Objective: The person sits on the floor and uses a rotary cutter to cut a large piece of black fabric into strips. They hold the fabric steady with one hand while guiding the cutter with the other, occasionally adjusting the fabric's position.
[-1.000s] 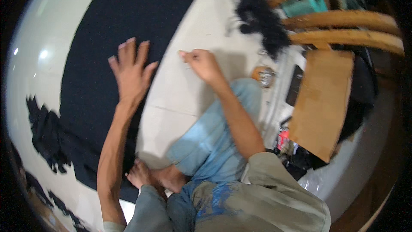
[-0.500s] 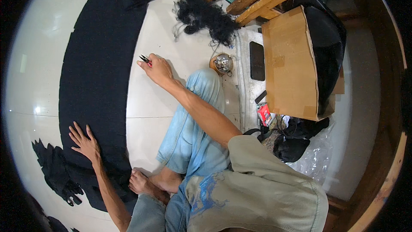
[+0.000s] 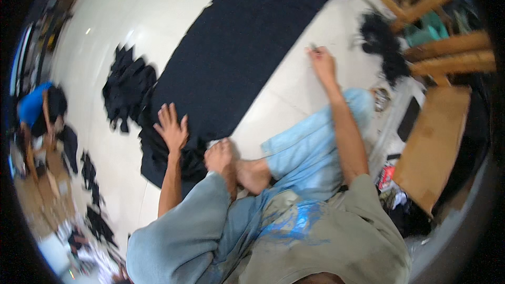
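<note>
A long strip of black fabric [image 3: 231, 47] lies flat across the tiled floor, slanting from near my feet to the far right. My left hand [image 3: 172, 129] rests flat on its near end, fingers spread. Off the fabric's right edge, over the floor, my right hand [image 3: 322, 66] is closed around small thread snips [image 3: 314, 48]. They are blurred now; the earlier picture shows dark pointed tips and a bit of red. Beside the fabric's left edge sits a crumpled heap of black cloth scraps [image 3: 126, 87].
On the right are a tangle of black thread [image 3: 383, 44], a round pot of small metal pieces [image 3: 381, 99], a dark phone [image 3: 408, 120] and a cardboard box [image 3: 434, 144]. Wooden frames [image 3: 452, 52] stand behind. At far left a person in blue [image 3: 34, 106] bends over cardboard [image 3: 44, 194].
The view has swung left, so everything sits turned and further right, and the other person has come into sight. My left hand stays flat on the fabric; my right still holds the snips.
</note>
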